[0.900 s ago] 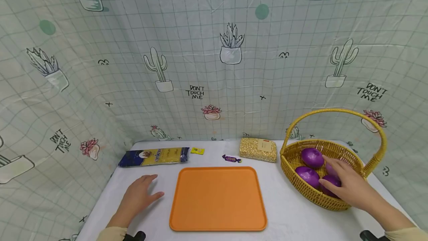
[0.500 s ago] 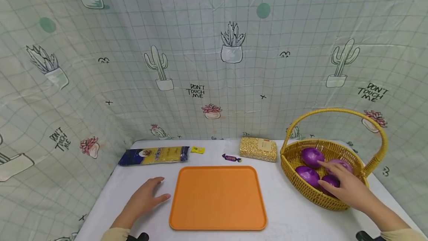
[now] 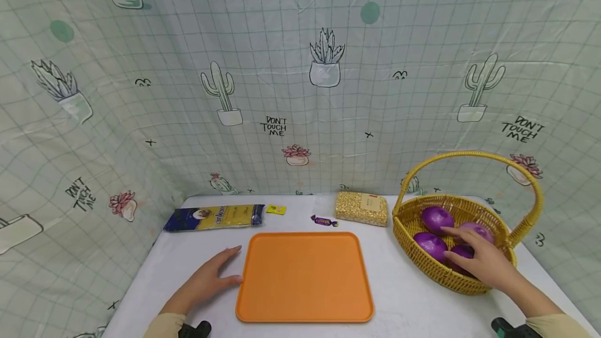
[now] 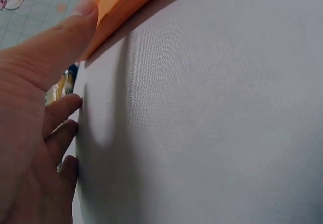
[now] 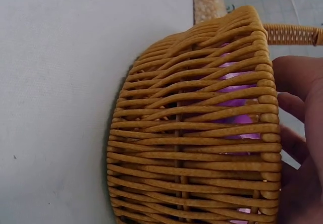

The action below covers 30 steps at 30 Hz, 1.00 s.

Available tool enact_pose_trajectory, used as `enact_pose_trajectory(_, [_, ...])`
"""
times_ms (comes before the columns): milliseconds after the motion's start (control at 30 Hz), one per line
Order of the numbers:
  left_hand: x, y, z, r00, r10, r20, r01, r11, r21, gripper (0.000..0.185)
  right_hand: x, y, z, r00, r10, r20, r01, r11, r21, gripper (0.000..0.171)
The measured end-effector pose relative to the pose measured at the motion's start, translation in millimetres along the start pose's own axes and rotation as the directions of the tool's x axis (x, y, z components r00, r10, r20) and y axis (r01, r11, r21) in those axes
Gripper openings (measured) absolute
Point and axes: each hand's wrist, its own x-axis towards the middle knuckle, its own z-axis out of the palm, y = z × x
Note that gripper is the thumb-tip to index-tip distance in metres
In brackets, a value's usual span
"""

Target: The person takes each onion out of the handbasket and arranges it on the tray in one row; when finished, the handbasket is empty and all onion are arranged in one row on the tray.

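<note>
My left hand (image 3: 204, 283) is at the left side of the orange tray (image 3: 305, 278), its fingers spread. The thumb tip overlaps the tray's left rim in the head view, and the left wrist view shows the thumb (image 4: 65, 37) close by the tray's corner. On the right stands a yellow woven basket (image 3: 432, 270) with several glossy purple onions (image 3: 437, 220) inside. My right hand (image 3: 488, 262) reaches in over its near right rim, fingers and thumb apart above the nearest onion (image 3: 457, 266), which the hand partly covers. In the right wrist view the basket wall (image 5: 202, 133) hides the fingertips.
Behind the tray lie a blue and gold pasta packet (image 3: 213, 217), a small yellow packet (image 3: 276, 209), a purple wrapped candy (image 3: 324, 220) and a bag of pale yellow kernels (image 3: 361, 208). The basket's tall handle (image 3: 469, 154) arches over it. A patterned curtain surrounds the table.
My left hand has moved right, from beside the tray to its left rim. The right hand has shifted slightly left over the onions. The basket and tray stay in place.
</note>
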Motion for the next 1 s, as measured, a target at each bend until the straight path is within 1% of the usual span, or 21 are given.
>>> enact_pose_trajectory(133, [3.6, -0.6, -2.8, 0.999, 0.024, 0.047, -0.023, 1.000, -0.003, 0.086, 2.6, -0.8, 0.7, 1.000, -0.022, 0.007, 0.022, 1.000, 0.014, 0.057])
enact_pose_trajectory(267, [8.5, -4.2, -4.3, 0.995, 0.055, 0.082, -0.056, 0.998, 0.000, 0.087, 5.8, -2.6, 2.2, 0.999, -0.025, 0.026, 0.025, 0.999, 0.029, 0.056])
enact_pose_trajectory(400, [12.9, -8.7, -4.4, 0.990, 0.090, 0.113, -0.092, 0.996, 0.013, 0.086, 9.0, -2.9, 3.7, 0.999, -0.045, 0.030, 0.044, 0.998, 0.037, 0.054])
enact_pose_trajectory(533, [15.0, -9.0, -4.7, 0.981, 0.127, 0.146, -0.129, 0.992, 0.010, 0.082, 11.3, -3.4, 4.7, 0.997, -0.069, 0.021, 0.068, 0.997, 0.031, 0.053])
enact_pose_trajectory(633, [15.2, -7.4, -5.4, 0.977, 0.134, 0.163, -0.138, 0.990, 0.009, 0.079, 13.9, -4.7, 6.0, 0.997, -0.078, 0.020, 0.078, 0.997, 0.011, 0.053])
enact_pose_trajectory(733, [14.6, -5.1, -6.3, 0.977, 0.119, 0.174, -0.123, 0.992, 0.008, 0.079, 17.1, -6.4, 8.3, 0.997, -0.072, 0.036, 0.072, 0.997, 0.000, 0.053])
enact_pose_trajectory(833, [13.8, -2.8, -7.5, 0.976, 0.109, 0.190, -0.114, 0.993, 0.014, 0.079, 19.3, -8.1, 10.4, 0.997, -0.053, 0.056, 0.052, 0.999, 0.005, 0.053])
enact_pose_trajectory(1000, [14.3, -0.5, -8.3, 0.968, 0.108, 0.226, -0.115, 0.993, 0.018, 0.078, 22.4, -8.7, 11.5, 0.996, -0.031, 0.078, 0.030, 1.000, 0.005, 0.054])
